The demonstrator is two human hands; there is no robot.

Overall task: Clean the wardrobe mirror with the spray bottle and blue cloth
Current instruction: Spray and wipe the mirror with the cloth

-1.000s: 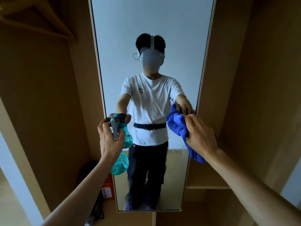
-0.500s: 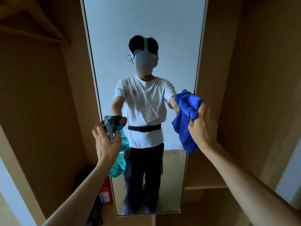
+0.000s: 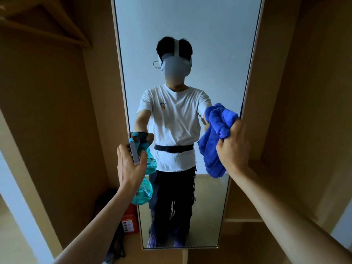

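Observation:
A tall narrow mirror stands upright in a wooden wardrobe and reflects a person in a white shirt. Its lower half is streaked with wet drips. My left hand grips the neck of a teal spray bottle, its nozzle pointing at the glass near the mirror's left edge. My right hand holds a bunched blue cloth close to the mirror's right edge at mid height; whether the cloth touches the glass I cannot tell.
Wooden wardrobe panels flank the mirror on both sides. A wooden hanger hangs at the upper left. An orange box and dark cords lie on the wardrobe floor at the lower left. A shelf sits low on the right.
My right hand has lifted the blue cloth up along the mirror's right edge. The left hand and the spray bottle have stayed in about the same place.

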